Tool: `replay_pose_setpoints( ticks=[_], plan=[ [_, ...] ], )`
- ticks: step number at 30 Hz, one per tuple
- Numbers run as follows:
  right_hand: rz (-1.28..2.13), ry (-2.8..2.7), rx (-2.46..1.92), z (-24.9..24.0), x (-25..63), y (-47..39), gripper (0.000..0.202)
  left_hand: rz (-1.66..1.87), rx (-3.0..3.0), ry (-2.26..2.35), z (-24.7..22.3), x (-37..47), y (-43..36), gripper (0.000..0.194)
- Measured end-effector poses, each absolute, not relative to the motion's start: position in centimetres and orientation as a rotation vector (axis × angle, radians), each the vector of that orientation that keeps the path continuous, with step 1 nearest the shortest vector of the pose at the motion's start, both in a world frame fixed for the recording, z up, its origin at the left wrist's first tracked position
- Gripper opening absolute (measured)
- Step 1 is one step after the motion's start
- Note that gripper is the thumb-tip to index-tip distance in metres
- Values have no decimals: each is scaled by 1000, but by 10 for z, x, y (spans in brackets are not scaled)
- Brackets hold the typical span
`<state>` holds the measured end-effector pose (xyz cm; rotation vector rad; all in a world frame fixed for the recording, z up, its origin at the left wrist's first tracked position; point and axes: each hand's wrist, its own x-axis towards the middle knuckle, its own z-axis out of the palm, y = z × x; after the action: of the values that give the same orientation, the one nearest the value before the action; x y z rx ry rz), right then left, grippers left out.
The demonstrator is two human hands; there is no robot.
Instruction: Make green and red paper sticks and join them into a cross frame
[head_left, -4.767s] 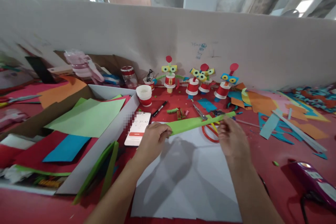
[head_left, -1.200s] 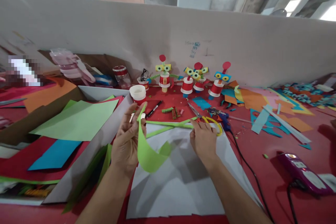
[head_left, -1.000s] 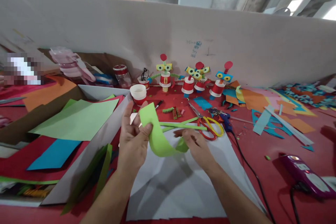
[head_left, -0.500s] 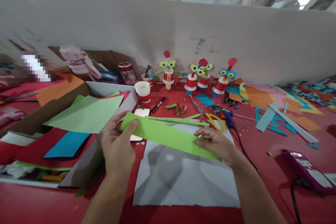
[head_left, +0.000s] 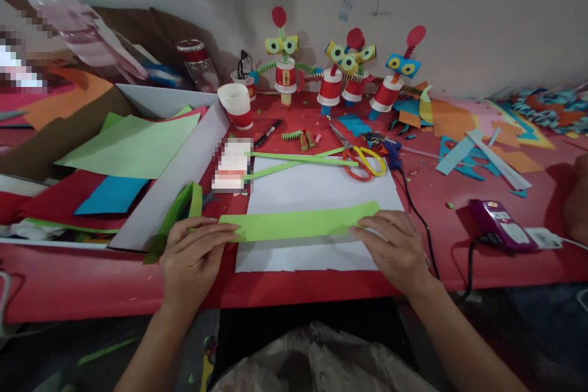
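Observation:
A wide strip of bright green paper [head_left: 294, 223] stretches level between my two hands, above white paper [head_left: 303, 260]. My left hand [head_left: 195, 251] pinches its left end, with the fingers on top. At the right end, my right hand [head_left: 392, 245] grips it between thumb and fingers. Beyond it, narrow green paper strips [head_left: 298, 160] lie crossed on the white paper. Scissors [head_left: 365, 162] with red and yellow handles rest at their right end, blades pointing away. Beside my left hand, a folded green strip [head_left: 177, 217] leans against the box.
An open box [head_left: 169, 196] of coloured paper stands on the left. Several paper-cup figures [head_left: 285, 76] line the wall, near stacked paper cups [head_left: 239, 107]. A blue glue gun [head_left: 393, 153] trails a cable towards a purple power socket [head_left: 500, 226]. Paper scraps [head_left: 463, 156] lie at right.
The green strip was tilted down to the right and is now about level, lower over the white paper. Both hands moved with it. The view has tipped down, showing my lap.

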<state>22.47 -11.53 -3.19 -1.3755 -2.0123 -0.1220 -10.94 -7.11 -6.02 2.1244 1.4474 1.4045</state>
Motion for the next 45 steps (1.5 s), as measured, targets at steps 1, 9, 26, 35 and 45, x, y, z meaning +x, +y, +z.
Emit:
replay_pose_setpoints(
  ticks=[1,9,26,35,45],
  plan=[
    [-184,-2122,-1312,-35,224,-122,24,1353,2276,1409,-60,-114,-71,19],
    [45,-2265,-1431,-58,217,-135,23,995,2582,1471,-54,-74,-98,33],
    [269,-1933,-1849,-50,221,-128,10,384,2556,1448,-47,16,-88,12],
    [368,-1891,-1974,-46,223,-122,13,286,2477,1466,-39,19,-78,12],
    [420,-1727,-2082,-45,233,-124,11,205,2440,1553,-33,25,-77,13]
  ],
)
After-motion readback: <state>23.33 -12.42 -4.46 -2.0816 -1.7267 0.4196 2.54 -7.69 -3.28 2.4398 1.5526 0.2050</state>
